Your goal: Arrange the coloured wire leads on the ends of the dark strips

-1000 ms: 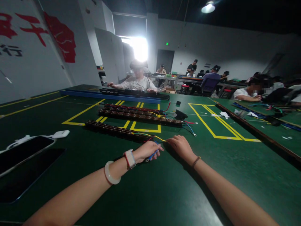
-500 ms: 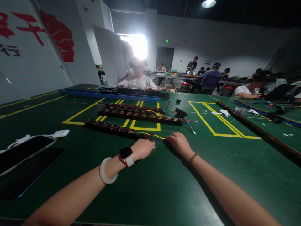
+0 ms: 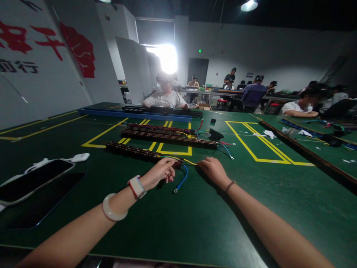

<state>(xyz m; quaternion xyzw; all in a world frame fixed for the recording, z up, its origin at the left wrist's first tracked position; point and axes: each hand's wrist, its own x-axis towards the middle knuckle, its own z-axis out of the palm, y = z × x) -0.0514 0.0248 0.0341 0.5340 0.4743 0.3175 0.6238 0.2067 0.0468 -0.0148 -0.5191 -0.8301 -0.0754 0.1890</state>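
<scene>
A dark slotted bar (image 3: 134, 150) lies nearest me on the green table, with wires at its right end. My left hand (image 3: 160, 173) is turned on its side at that end. Its upper digit reaches along the wires, while the other fingers curl loosely and apart, with nothing visible in them. Just right of it, a blue wire (image 3: 184, 179) with a ring terminal rests on the table. My right hand (image 3: 213, 169) pinches the tip of a yellow wire (image 3: 190, 162), which runs taut from the bar; its fingertips are pressed together near the tabletop.
Behind lie several similar dark bars (image 3: 167, 136) with wires, and a black piece (image 3: 216, 134). A phone (image 3: 36, 178) and a dark flat panel (image 3: 52, 203) are at left. A long brown bar (image 3: 301, 149) crosses the right side. A person (image 3: 166, 96) sits opposite.
My left hand has rolled over and moved slightly left, and the blue wire now lies in view beside it. My right hand stays on the yellow wire. The view has shifted slightly.
</scene>
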